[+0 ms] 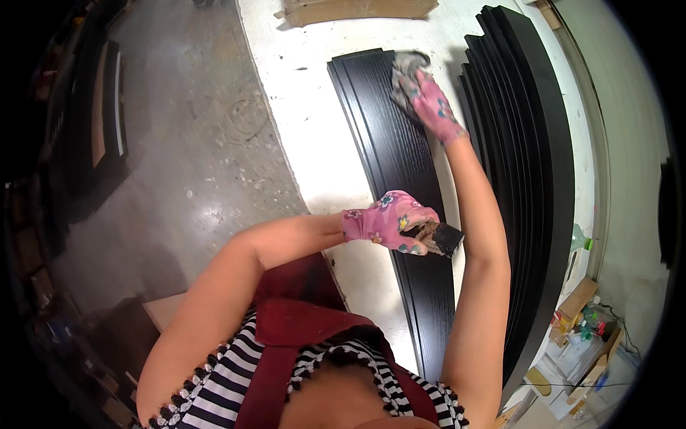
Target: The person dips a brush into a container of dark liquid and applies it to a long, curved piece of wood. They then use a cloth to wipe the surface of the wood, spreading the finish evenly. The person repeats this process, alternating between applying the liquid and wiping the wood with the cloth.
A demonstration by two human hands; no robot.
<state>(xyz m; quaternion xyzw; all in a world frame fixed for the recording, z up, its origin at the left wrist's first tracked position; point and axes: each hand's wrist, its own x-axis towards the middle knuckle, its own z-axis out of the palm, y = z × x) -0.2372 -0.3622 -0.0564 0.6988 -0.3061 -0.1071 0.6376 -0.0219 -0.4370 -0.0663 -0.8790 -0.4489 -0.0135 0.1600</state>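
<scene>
A long black wood-grained board point(391, 136) with a grooved left edge lies lengthwise on a white worktop point(286, 93). My right hand point(437, 109), in a pink flowered glove, is closed on a crumpled grey rag point(406, 80) and presses it to the board's far right edge. Over the middle of the board is my left hand point(386, 222), gloved alike. Its fingers grip a small block point(448, 240), black at the end and rough brown nearer the fingers; its exact kind I cannot tell.
A stack of long black boards point(525, 143) stands along the right side. At the far edge sits a cardboard box point(357, 10). Beyond the worktop's left edge is a grey concrete floor point(207, 143). Cluttered bottles and cartons point(589, 322) are at the lower right.
</scene>
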